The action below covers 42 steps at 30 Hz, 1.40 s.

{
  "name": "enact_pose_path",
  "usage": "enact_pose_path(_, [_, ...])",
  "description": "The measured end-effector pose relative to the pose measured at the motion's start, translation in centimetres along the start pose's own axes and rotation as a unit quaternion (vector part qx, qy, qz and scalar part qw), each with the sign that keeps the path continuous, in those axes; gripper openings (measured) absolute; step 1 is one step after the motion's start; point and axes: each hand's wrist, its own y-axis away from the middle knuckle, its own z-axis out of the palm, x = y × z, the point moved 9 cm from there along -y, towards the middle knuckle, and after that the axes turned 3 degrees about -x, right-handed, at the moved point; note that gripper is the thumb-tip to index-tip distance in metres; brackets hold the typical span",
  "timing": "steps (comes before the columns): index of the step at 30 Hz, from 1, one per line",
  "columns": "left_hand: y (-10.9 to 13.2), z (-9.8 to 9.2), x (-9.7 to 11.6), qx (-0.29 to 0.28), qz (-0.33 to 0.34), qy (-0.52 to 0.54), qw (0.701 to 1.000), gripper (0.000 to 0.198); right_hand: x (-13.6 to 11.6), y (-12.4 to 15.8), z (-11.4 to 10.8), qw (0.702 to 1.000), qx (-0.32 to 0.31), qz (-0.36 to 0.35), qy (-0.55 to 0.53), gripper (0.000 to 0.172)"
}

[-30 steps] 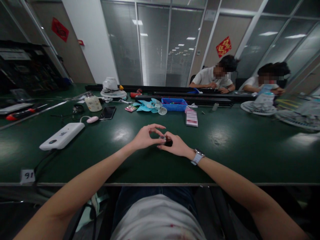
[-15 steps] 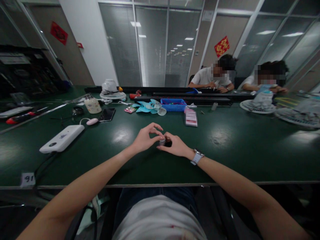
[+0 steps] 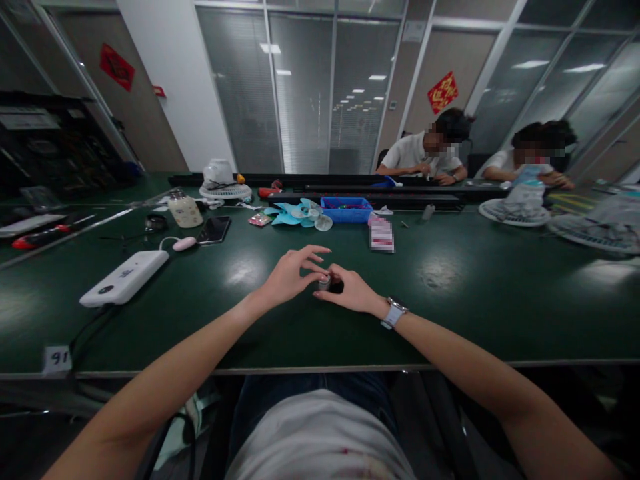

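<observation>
I see the small grey piece (image 3: 325,284) between both hands, just above or on the table (image 3: 280,337); I cannot tell which. My right hand (image 3: 354,292) has the narrow, holding grip, thumb on the near side and fingers curled round the far side. The piece lies left of that palm, at the fingertips. My left hand (image 3: 290,273) comes from the other side, thumb and forefinger at the top, remaining fingers spread; I cannot tell whether it pinches or only touches. Neither hand is clearly nearer. The piece looks squat and roughly upright, its axis partly hidden. A card (image 3: 58,359) reads "91", or "16" upside down. The red paper's (image 3: 443,92) gold characters are too blurred for me.
</observation>
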Motion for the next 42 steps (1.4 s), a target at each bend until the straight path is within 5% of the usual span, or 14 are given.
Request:
enact_pose_path(7, [0.1, 0.3, 0.4, 0.016, 0.019, 0.014, 1.0, 0.031, 0.4, 0.0, 0.1, 1.0, -0.002, 0.0, -0.015, 0.037])
enact_pose_path(22, [0.1, 0.5, -0.2, 0.004, 0.023, 0.112, 0.993, 0.041, 0.5, 0.0, 0.3, 1.0, 0.002, 0.0, 0.012, 0.037])
enact_pose_path(26, [0.1, 0.6, -0.7, 0.015, 0.006, 0.124, 0.992, 0.023, 0.5, 0.0, 0.3, 1.0, 0.001, -0.005, 0.002, 0.038])
enact_pose_path(36, [0.4, 1.1, -0.3, -0.003, -0.004, 0.217, 0.976, 0.045, 0.0, -0.1, 0.3, 1.0, -0.006, -0.021, -0.021, 0.057])
enact_pose_path(42, [0.3, 1.9, -0.1, -0.009, 0.007, 0.253, 0.967, 0.052, 0.2, 0.0, 0.3, 1.0, -0.002, -0.011, -0.016, 0.045])
